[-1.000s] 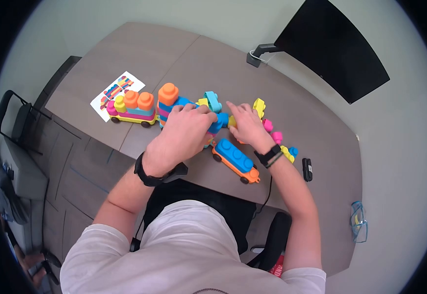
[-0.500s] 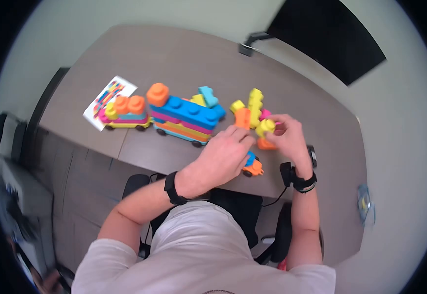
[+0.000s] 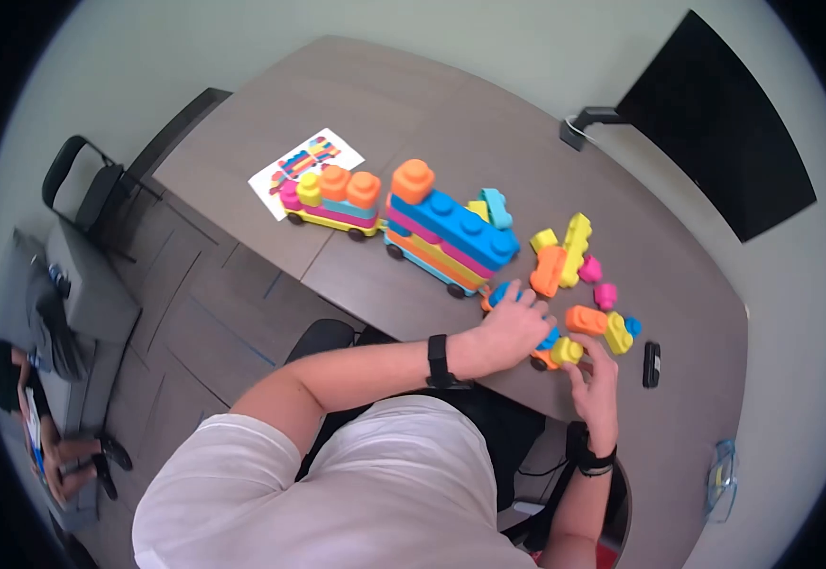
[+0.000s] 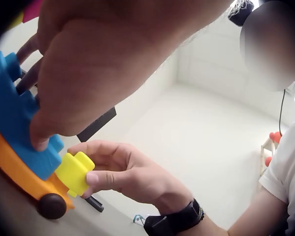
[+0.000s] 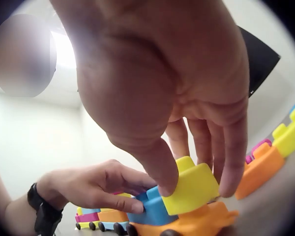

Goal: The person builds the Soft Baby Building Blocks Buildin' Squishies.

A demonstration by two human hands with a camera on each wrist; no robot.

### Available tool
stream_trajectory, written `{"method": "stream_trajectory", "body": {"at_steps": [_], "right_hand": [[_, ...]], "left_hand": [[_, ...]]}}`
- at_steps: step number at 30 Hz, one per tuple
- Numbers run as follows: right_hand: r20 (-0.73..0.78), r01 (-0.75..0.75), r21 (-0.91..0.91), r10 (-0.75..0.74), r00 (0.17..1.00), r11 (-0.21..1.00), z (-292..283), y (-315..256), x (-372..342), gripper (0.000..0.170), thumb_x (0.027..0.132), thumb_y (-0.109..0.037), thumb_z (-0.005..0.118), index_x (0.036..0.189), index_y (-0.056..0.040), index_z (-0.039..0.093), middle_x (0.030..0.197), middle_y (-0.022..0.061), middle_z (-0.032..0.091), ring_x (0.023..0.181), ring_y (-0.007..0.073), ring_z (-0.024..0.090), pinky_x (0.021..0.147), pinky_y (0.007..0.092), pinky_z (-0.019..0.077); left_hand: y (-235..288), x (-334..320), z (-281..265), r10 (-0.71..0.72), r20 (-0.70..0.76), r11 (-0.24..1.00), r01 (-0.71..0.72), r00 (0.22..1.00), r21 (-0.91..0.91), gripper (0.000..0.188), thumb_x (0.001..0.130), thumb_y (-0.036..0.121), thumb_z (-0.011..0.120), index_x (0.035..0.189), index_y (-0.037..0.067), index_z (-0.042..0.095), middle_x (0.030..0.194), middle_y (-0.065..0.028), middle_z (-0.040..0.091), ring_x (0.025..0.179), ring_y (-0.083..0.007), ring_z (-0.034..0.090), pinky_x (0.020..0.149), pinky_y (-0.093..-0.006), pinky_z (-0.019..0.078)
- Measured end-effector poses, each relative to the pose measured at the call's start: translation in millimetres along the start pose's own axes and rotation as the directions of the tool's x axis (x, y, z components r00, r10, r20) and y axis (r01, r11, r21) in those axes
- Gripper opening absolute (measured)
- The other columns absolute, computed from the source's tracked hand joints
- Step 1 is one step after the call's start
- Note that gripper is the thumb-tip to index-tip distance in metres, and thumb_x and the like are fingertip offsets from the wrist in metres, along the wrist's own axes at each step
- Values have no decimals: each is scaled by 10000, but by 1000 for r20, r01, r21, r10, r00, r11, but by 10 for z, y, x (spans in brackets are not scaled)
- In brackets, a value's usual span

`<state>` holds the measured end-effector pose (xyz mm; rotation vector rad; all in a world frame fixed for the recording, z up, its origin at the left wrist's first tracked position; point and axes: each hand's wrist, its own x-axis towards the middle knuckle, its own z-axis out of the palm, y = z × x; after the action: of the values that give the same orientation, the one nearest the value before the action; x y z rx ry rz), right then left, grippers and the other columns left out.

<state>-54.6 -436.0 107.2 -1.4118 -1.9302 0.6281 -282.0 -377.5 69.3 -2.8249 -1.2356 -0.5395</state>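
My right hand [image 3: 597, 387] pinches a small yellow building block [image 5: 194, 189] between thumb and fingers, over the end of an orange toy wagon [image 5: 201, 221]. A blue block [image 4: 19, 137] sits on that wagon, and the yellow one is right beside its end. My left hand [image 3: 508, 334] grips the blue block, thumb on the near side and fingers on the far side, hiding much of it in the head view. Farther left stands a tall stacked wagon [image 3: 456, 223] with blue on top, coupled to a yellow wagon [image 3: 332, 216].
Loose blocks lie right of the wagons: an orange block [image 3: 587, 320], a long yellow block [image 3: 576, 248], and pink ones [image 3: 605, 296]. A picture sheet [image 3: 347, 152] lies behind the yellow wagon. A small black case [image 3: 652, 365] and clear glasses [image 3: 721, 479] rest toward the right edge.
My right hand has brought the yellow block from the loose pile toward me, to the orange wagon's end. The left hand has left the tall wagon and now holds the blue block. The head view has shifted.
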Motion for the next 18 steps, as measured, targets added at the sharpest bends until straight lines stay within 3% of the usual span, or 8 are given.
{"method": "stream_trajectory", "body": {"at_steps": [6,8,10,11,13,18], "right_hand": [[43,9,-23,-8,999,1000,-83,127,124,480,907,141,743,1359,3,659,1282,206,755,1149,339,771,921,404,649],[120,-152,32,147,982,988,-167,124,187,433,901,162,751,1292,3,657,1316,149,746,1196,273,765,975,389,661],[149,-147,-2,146,978,989,-224,152,231,449,862,161,788,1263,11,655,1267,161,761,1120,285,772,915,385,656],[165,-144,-32,147,975,989,-241,170,279,467,822,161,824,1234,19,654,1218,173,776,1043,298,779,856,382,650],[214,-130,-58,139,967,990,-254,199,373,460,793,162,850,1186,25,653,1164,168,779,1020,291,779,827,382,645],[306,-158,-157,200,931,975,-238,123,607,451,725,153,905,1081,25,661,981,160,765,959,260,784,731,392,610]], "left_hand": [[-34,-14,115,9,-95,1000,-9,995,7,480,954,185,715,1425,92,708,1271,-130,700,1243,-349,642,1170,-595,437],[-14,-17,168,5,-120,1000,-7,993,-13,486,953,188,718,1430,95,705,1269,-125,700,1240,-344,642,1174,-590,433],[-52,-16,160,33,-220,999,-38,975,-17,507,927,215,763,1418,101,706,1235,-106,700,1213,-321,646,1130,-549,448],[-93,7,158,24,-220,999,-28,975,-17,507,927,215,763,1418,101,706,1235,-106,700,1213,-321,646,1130,-549,448],[-106,7,53,34,-114,990,-49,993,-130,514,908,244,813,1396,118,712,1197,-85,697,1189,-302,646,1072,-506,459],[-127,32,-4,-2,-56,985,-7,998,-170,523,907,281,851,1392,146,710,1178,-67,694,1174,-281,643,1041,-476,458]]}}
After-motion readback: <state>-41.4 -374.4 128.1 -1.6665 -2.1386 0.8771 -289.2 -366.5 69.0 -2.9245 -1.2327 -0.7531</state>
